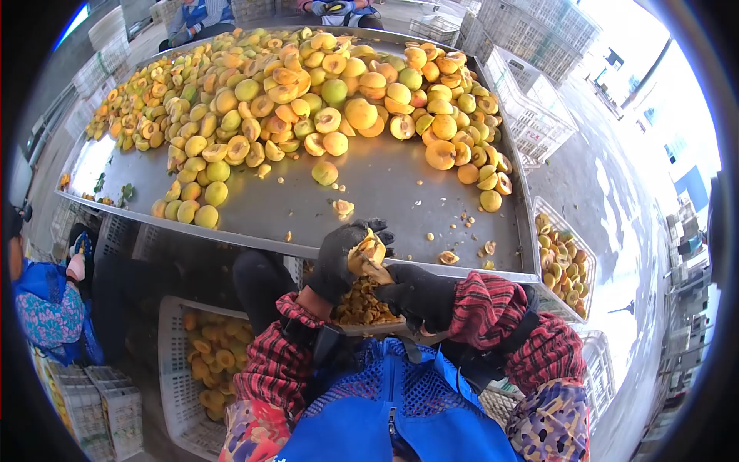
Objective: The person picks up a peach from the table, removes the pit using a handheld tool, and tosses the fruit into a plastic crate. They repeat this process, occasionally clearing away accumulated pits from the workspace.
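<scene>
My left hand [344, 260], in a black glove, is closed around a cut yellow peach [366, 252] just off the table's front edge. My right hand [419, 296], also black-gloved, meets the fruit from the right with its fingers curled; whatever it grips is hidden. Between the hands a tan bit sticks out from the peach, too small to identify. Below them is a container of brownish-yellow scraps [362, 305], partly covered by my hands. A heap of whole and halved peaches [308, 92] covers the far side of the metal table [262, 208].
A white crate [171, 385] of peach halves stands low at my left, and another crate [586, 296] of halves is beside the table's right end. Stacked crates [539, 35] rise at the back right. Co-workers sit across the table and at the far left. Small scraps lie near the front edge.
</scene>
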Tool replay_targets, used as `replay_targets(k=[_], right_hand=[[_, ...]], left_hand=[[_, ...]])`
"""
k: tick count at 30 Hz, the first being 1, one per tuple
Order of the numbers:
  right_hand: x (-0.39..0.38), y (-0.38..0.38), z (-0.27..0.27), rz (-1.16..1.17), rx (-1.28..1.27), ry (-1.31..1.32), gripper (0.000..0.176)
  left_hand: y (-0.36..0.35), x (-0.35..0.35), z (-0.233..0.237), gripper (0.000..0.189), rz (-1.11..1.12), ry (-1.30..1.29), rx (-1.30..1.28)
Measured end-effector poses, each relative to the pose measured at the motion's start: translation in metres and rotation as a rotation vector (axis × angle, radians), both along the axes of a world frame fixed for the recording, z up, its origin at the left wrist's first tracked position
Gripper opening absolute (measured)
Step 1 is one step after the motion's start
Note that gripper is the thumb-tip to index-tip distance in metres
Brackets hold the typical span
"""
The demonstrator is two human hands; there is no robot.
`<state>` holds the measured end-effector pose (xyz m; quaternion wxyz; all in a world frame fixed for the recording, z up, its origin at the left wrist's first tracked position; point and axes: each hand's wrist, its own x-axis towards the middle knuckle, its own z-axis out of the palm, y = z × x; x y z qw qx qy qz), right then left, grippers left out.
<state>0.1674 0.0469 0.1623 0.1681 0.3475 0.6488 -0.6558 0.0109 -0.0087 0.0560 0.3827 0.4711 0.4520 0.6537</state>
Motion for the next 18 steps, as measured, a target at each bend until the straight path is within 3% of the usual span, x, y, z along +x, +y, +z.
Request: replay_targets(k=[3, 6, 9, 12, 15, 18], right_hand=[[-0.003, 0.003, 0.017, -0.009, -0.092, -0.065, 0.022], [-0.001, 0.008, 0.01, -0.069, -0.219, 0.009, 0.024], [-0.004, 0.002, 0.009, -0.147, -0.234, -0.002, 0.025], [-0.009, -0.005, -0.014, -0.223, -0.134, 0.008, 0.026], [-0.01, -0.007, -0.04, -0.143, 0.088, 0.07, 0.026], [-0.015, -0.003, -0.078, 0.053, 0.82, 0.439, 0.029]], left_hand=[[0.003, -0.005, -0.008, 0.018, -0.022, 0.153, 0.024], [-0.001, -0.002, 0.002, 0.017, 0.005, -0.035, 0.0], [0.003, -0.006, -0.009, 0.013, 0.166, 0.177, 0.042], [0.008, 0.0, -0.018, 0.013, 0.384, 0.218, 0.097], [0.014, 0.005, -0.011, 0.015, 0.157, -0.925, -0.13], [0.027, -0.005, -0.033, 0.022, 0.25, -1.015, -0.084]])
